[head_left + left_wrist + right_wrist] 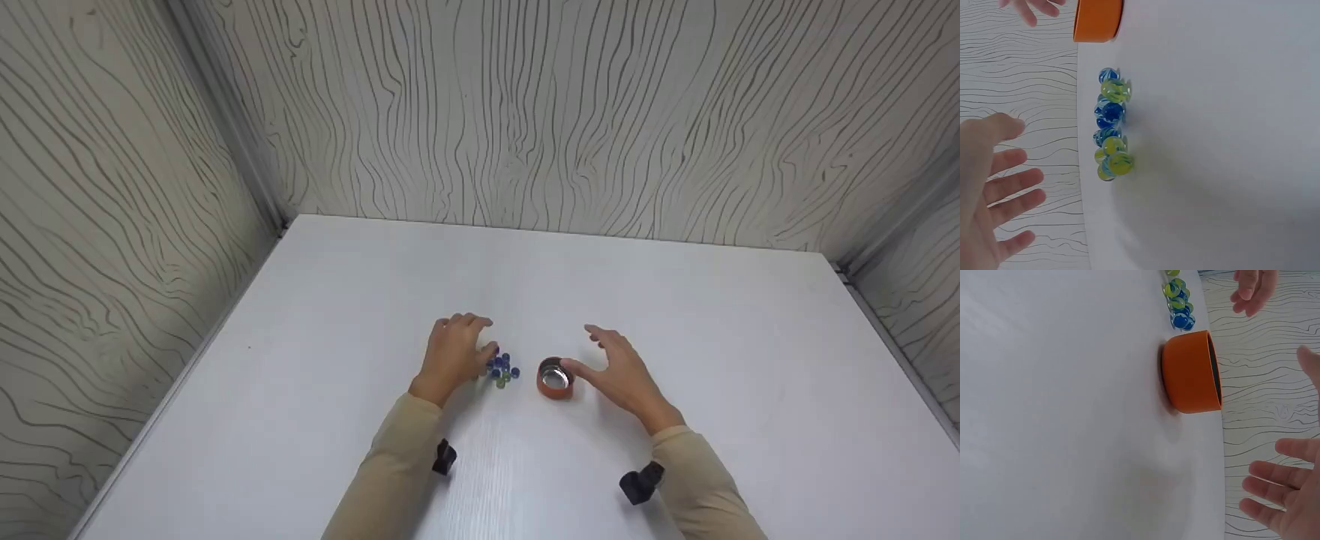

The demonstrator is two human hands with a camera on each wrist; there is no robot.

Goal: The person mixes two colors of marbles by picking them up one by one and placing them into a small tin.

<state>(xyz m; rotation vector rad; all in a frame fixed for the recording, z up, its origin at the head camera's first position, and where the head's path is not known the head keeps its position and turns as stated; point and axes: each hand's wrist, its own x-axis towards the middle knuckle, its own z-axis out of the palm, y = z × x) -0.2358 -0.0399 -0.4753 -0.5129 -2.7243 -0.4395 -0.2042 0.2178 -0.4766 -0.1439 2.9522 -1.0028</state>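
Several glass marbles, blue and yellow-green, lie in a loose cluster on the white table. Over their left side hovers my left hand, fingers spread and loosely bent, holding nothing; in the head view it hides part of the cluster. Just right of the marbles an orange cup with a shiny metal inside stands upright. My right hand is at the cup's right side, thumb and fingers wide apart. Its thumb tip overlaps the cup's rim in the head view, while the right wrist view shows the hand apart from the cup.
The white table reaches back to a wood-grain patterned panel, with a similar panel along the left. Black wrist cameras sit at both beige sleeves.
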